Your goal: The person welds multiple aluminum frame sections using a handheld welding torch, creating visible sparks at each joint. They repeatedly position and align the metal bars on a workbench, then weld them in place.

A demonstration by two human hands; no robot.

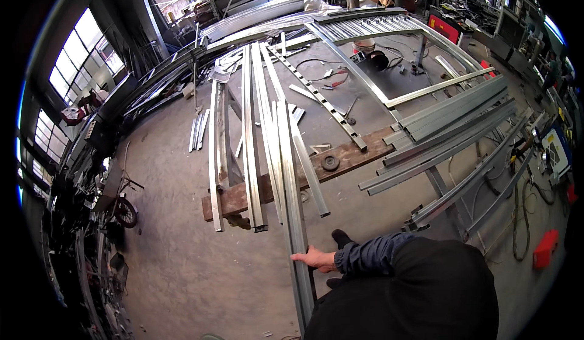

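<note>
Your right hand (pixel 315 259), blue sleeve (pixel 371 256) behind it, was low center in the frame, fingers closed on the right edge of a long metal profile (pixel 296 236); thumb on top, the rest hidden underneath. That profile ran from mid-frame down to the bottom edge. Your left hand was out of view, so can't tell what its fingers were doing. Just left of the held piece, more pale profiles (pixel 250 139) lay lengthwise across a rust-brown beam (pixel 378 145). A dark disc (pixel 330 163) sat on the beam right of center, near the lower end of a slotted strip (pixel 322 100). Grey profiles (pixel 456 112) were grouped at right, below a metal frame (pixel 348 64) in the upper right. Red object (pixel 546 249) was at lower right; spoked wheel (pixel 125 212) at the left.
</note>
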